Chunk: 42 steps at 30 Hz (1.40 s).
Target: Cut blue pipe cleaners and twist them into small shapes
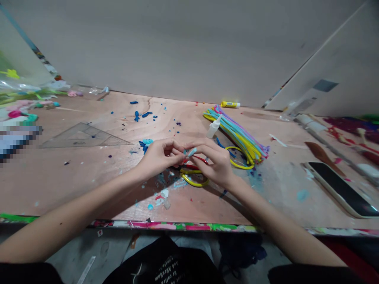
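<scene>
Left of centre, I observe a blue bundle (145, 144) just beside the left hand (161, 155), its thumb and fingertips pinched on a light-blue piece (192, 152) at mid-frame. The right hand (215, 161) clamps the same piece—exact finger placement partly hidden. Finding: so small a piece calls for fingertip pressure only, hands kept close together, knuckles clear of the yellow-handled tool (191, 172) below.

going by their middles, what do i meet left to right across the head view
Clear set square, left hand, right hand, bundle of pipe cleaners, phone.
</scene>
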### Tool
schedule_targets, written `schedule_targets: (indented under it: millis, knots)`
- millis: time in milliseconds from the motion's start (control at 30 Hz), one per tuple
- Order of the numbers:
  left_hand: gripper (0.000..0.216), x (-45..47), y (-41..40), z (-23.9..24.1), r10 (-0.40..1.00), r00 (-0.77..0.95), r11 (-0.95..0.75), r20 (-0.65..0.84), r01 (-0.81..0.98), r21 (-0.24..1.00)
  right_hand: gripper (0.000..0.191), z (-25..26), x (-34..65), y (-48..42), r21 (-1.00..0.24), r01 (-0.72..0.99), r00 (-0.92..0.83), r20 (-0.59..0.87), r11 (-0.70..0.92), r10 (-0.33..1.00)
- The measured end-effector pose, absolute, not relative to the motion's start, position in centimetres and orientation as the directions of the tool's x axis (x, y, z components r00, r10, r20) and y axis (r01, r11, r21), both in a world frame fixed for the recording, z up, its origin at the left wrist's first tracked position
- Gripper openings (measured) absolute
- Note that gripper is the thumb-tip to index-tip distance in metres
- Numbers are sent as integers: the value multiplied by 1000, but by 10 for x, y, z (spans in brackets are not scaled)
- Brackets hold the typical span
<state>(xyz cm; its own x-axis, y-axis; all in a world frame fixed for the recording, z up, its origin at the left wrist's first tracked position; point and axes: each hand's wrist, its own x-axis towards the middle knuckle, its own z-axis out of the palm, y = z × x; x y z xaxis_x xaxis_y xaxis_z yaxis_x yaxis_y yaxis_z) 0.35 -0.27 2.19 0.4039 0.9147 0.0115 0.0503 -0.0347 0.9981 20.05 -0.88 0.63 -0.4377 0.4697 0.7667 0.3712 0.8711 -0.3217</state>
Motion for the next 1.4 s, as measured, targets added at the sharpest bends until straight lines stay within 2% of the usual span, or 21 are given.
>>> schedule_targets:
  millis: [267,500,733,867,1033,1200,1400]
  knots:
    - [14,5,-2,20,906,423,-18,1,36,999,9,4,198,-8,-514,384,-316,707,767,632]
    - [10,6,-4,23,913,408,-17,-6,54,998,11,7,190,-11,-672,324,-242,622,666,745]
    - [9,6,-4,22,904,428,-24,-1,53,998,8,9,190,-12,-657,361,-254,614,662,748]
    - [9,6,-4,21,902,433,-22,-7,62,998,5,9,190,-12,-758,310,-226,528,574,819]
    - [8,7,-6,22,890,455,-14,-24,81,997,12,6,191,-7,-875,169,-218,415,453,883]
    - [7,7,-5,21,890,456,-68,15,99,993,17,5,191,-4,-917,88,-211,365,389,907]
    - [7,8,-4,17,895,445,-70,24,88,994,22,6,188,-8,-927,135,-147,331,351,932]
